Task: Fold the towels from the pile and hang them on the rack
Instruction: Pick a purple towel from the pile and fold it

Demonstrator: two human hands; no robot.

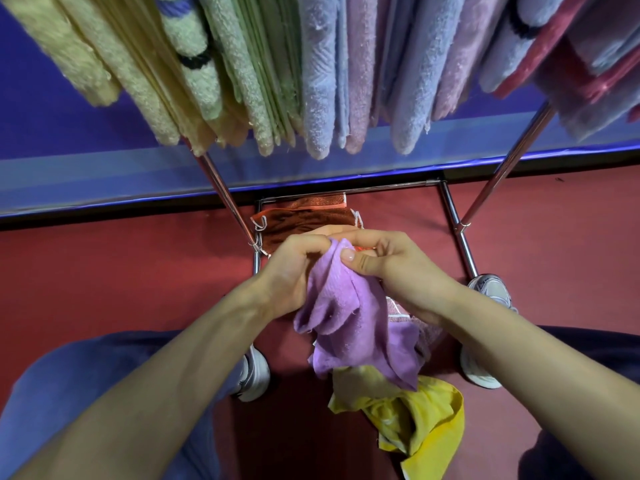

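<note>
Head view: the left hand and right hand meet, both pinching the top edge of a purple towel (it hangs bunched), above a yellow towel on the red floor, below the rack's hung towels.

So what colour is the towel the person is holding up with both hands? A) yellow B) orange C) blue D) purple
D: both the left hand and the right hand pinch the top edge of the purple towel, which hangs down between them; the yellow towel lies below on the floor, not held.
</note>
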